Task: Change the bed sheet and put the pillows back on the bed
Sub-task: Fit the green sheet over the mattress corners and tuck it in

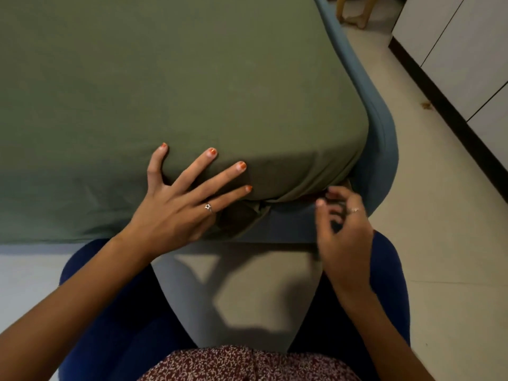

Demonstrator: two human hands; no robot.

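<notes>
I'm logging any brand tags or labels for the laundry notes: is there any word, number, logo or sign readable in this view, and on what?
None: no readable text shows anywhere.
The green sheet shows no tag or print, including at the corner under the left hand.
The blue bed frame is unmarked.
The white cabinets carry no label.
The patterned garment has only a floral print, no letters.
</notes>
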